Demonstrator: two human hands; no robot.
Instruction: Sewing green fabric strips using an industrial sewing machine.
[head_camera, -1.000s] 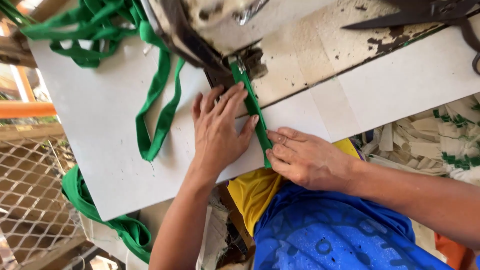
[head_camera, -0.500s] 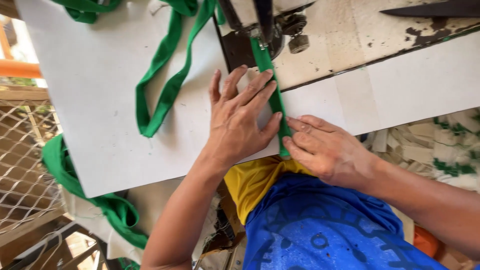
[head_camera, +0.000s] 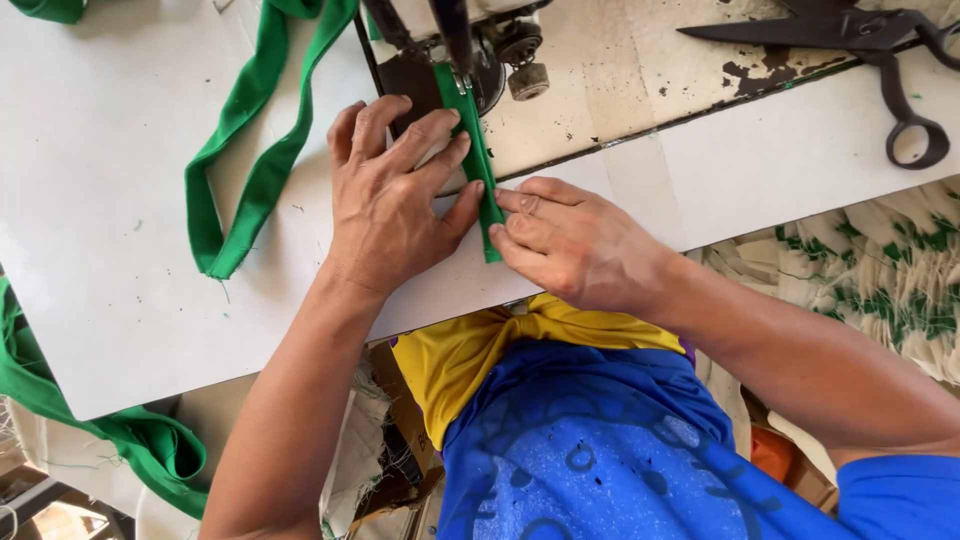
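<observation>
A narrow green fabric strip (head_camera: 478, 170) runs from under the sewing machine's presser foot (head_camera: 455, 45) toward the table's near edge. My left hand (head_camera: 395, 195) lies flat on the white table, fingers spread, pressing white material along the strip's left side. My right hand (head_camera: 570, 245) pinches the strip's near end between thumb and fingers. A long loop of the same green strip (head_camera: 255, 150) lies on the table to the left.
Large black scissors (head_camera: 880, 60) rest at the far right on the worn machine bed. The white table (head_camera: 110, 250) ends close to my body. More green strip (head_camera: 120, 430) hangs below the left edge. Stacked white and green printed bags (head_camera: 870, 280) sit at right.
The view has moved closer to the needle. Both hands stay beside the strip, now a little nearer the presser foot; the strip has fed slightly forward.
</observation>
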